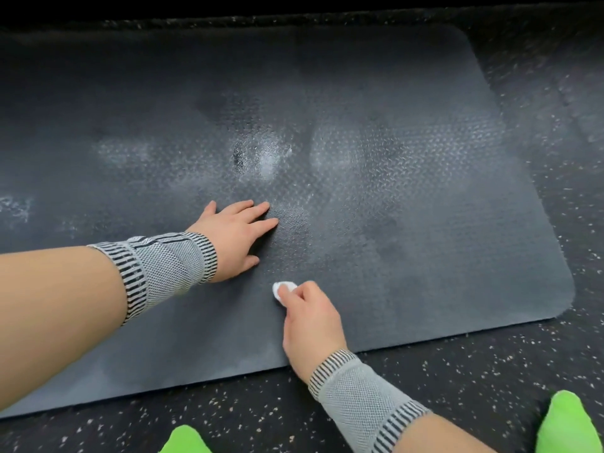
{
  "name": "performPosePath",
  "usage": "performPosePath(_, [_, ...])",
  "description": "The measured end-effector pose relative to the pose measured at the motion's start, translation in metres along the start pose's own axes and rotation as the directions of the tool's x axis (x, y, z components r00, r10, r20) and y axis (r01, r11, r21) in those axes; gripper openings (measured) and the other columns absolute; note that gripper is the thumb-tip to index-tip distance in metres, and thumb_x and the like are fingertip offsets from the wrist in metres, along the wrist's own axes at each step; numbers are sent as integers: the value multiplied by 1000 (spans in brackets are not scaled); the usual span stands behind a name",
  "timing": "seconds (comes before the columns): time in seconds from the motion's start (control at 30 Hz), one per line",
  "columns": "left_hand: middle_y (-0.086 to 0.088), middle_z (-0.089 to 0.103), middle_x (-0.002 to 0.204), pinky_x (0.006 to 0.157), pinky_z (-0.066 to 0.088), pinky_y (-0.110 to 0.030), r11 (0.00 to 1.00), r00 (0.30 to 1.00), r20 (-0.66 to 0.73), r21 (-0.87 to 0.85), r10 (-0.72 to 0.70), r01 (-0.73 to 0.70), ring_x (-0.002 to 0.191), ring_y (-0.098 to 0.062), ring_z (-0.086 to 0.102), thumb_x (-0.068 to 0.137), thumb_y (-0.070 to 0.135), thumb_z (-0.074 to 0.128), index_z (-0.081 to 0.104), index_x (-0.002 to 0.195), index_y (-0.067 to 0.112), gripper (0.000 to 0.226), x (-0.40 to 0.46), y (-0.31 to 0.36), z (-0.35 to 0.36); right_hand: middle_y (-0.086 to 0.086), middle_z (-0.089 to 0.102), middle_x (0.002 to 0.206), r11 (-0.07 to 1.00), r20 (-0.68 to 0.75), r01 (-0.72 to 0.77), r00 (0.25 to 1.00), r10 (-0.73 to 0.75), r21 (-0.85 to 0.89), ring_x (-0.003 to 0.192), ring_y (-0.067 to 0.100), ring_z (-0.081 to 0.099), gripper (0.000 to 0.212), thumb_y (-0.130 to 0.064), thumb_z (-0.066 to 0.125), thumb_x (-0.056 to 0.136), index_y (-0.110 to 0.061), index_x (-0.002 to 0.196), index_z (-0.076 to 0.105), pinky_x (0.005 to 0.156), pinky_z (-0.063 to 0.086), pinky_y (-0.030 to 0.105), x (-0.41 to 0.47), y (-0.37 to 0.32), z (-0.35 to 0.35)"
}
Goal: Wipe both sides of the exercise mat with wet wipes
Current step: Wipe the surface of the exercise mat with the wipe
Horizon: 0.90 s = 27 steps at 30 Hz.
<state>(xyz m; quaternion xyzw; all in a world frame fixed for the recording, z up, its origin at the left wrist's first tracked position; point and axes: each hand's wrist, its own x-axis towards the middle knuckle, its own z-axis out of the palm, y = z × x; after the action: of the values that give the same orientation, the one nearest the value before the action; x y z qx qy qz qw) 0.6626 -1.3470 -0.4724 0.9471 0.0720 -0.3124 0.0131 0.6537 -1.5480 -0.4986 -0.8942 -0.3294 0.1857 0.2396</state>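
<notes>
Speckled floor (pixel 457 387) bears mat (pixel 425 240); right hand (pixel 310 318) pinches wipe (pixel 283 288).

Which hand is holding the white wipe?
The right hand, the one nearer the mat's front edge. Its fingers pinch the wipe against the mat. The left hand lies flat on the mat, holding nothing.

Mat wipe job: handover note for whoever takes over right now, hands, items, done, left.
Left hand: flat, fingers straight, pressing the mat down.
Right hand: grips a balled white wet wipe against the mat near its front edge.
Mat lies flat on the speckled floor, one side up.
Done: cannot tell how much; white dusty patches remain mid-mat.
Left: clear those patches, then flip and wipe the underside.
</notes>
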Motion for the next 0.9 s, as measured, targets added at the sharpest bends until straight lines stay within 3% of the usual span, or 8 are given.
performPosePath(0.1, [9, -6, 164, 117, 18, -58, 1000, 1000, -5, -12, 1, -1, 151, -16, 1, 95, 50, 51, 4, 155, 37, 78, 0, 0, 2, 7, 56, 93, 1000, -29, 1, 1000, 0, 27, 81, 26, 56, 34, -10, 52, 84, -24, 112, 67, 78, 49, 31, 25, 21, -31])
performPosePath(0.27, [8, -3, 164, 117, 17, -58, 1000, 1000, -9, -20, 12, -12, 151, -18, 2, 95, 51, 52, 7, 155, 36, 77, 2, -1, 3, 14, 50, 115, 898, -225, -436, 881, 416, -47, 101, 30, 52, 42, -8, 45, 92, -19, 130, 55, 79, 31, 26, 82, 70, -69])
performPosePath(0.43, [11, -1, 164, 117, 16, -57, 999, 1000, -8, -39, 17, -18, 150, -17, 4, 93, 53, 54, 9, 155, 39, 78, 3, -3, -1, -1, 45, 100, 992, -57, -121, 991, 119, -32, 82, 14, 40, 37, -12, 48, 90, -22, 125, 56, 79, 36, 22, 38, 11, -15])
performPosePath(0.5, [12, -1, 164, 117, 16, -57, 999, 1000, -8, -46, 20, -20, 150, -16, 4, 93, 52, 54, 9, 155, 39, 77, 2, -4, -1, -1, 46, 97, 1000, 61, 18, 998, -18, -8, 81, 17, 44, 39, -11, 48, 88, -25, 124, 58, 78, 40, 24, 32, 4, -13])
performPosePath(0.57, [12, -1, 164, 117, 17, -57, 999, 1000, -8, -46, 21, -21, 150, -16, 4, 94, 49, 53, 10, 155, 38, 75, 1, -5, -1, 7, 55, 92, 997, 13, 79, 997, -79, -21, 83, 28, 56, 38, -11, 48, 84, -26, 114, 66, 78, 45, 29, 46, 15, -29])
performPosePath(0.67, [13, -1, 164, 117, 18, -56, 999, 1000, -1, -45, 26, -26, 150, -15, 4, 97, 43, 52, 10, 155, 38, 72, 3, -6, 0, 19, 56, 97, 975, -225, -215, 954, 199, -48, 92, 37, 56, 35, -4, 49, 86, -18, 111, 68, 80, 37, 31, 84, 51, -64])
performPosePath(0.77, [13, -1, 164, 118, 18, -55, 998, 999, 6, -47, 32, -32, 150, -15, 4, 97, 41, 53, 9, 155, 38, 73, 4, -7, 0, 13, 49, 112, 886, -211, -462, 871, 444, -40, 100, 31, 53, 42, -8, 43, 90, -20, 128, 57, 83, 35, 27, 96, 61, -69])
performPosePath(0.9, [13, -1, 164, 119, 17, -53, 998, 1000, -3, -55, 25, -25, 150, -14, 5, 95, 43, 55, 9, 155, 36, 76, 4, -8, -3, 6, 47, 98, 988, -48, -132, 991, 128, -83, 91, 29, 53, 44, -12, 43, 81, -25, 121, 59, 72, 32, 25, 57, 3, -17])
